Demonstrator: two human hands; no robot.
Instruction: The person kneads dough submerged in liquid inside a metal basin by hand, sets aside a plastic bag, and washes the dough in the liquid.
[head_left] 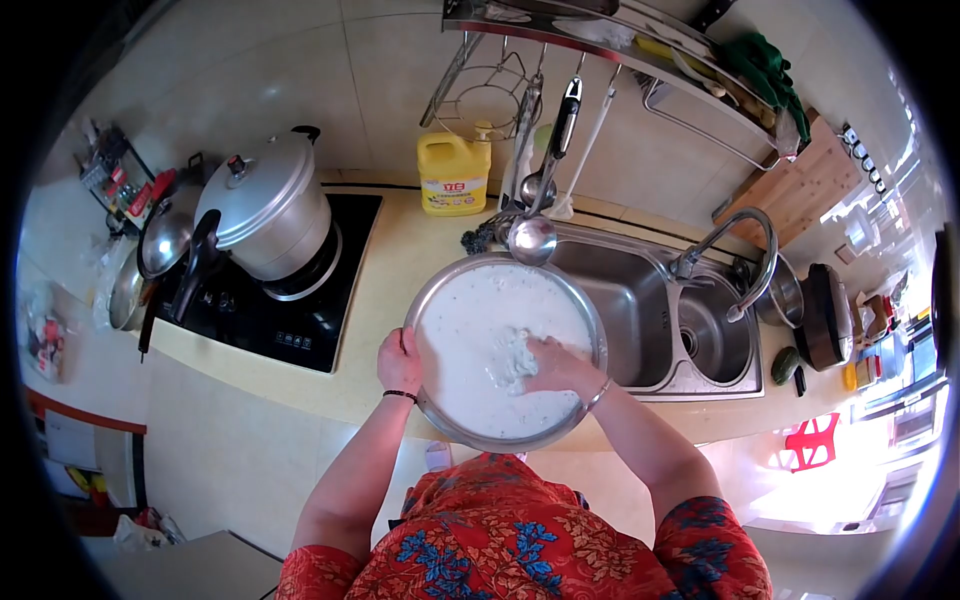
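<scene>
Red patterned shirt [490, 535] of the person is nearest to the view, and from its sleeves two bare forearms go out to a wide steel bowl [500, 442]. This bowl is between the two hands, at the front part of the counter [385, 300]; how it is supported below, I cannot tell. Left hand [401, 362] is closed on the near-left part of the rim. Right hand [556, 366] is inside the bowl with fingers bent down at a wet, lumpy white mass [514, 358]; whether they are squeezing it or only touching it, I cannot tell.

About the progress, I can judge only carefully. White liquid [455, 330] with small dark specks is already in the bowl and fills most of its width, so putting in the contents seems to be done. The mass at the right fingers is not yet smooth, so the mixing by hand appears to be unfinished.

Beyond the right hand is the sink [615, 290]. Ahead of both hands hangs a ladle [532, 240], with a yellow jug [453, 175] to its left. Farther left of the left hand, a large pot [270, 210] stands on the cooktop [300, 345].
</scene>
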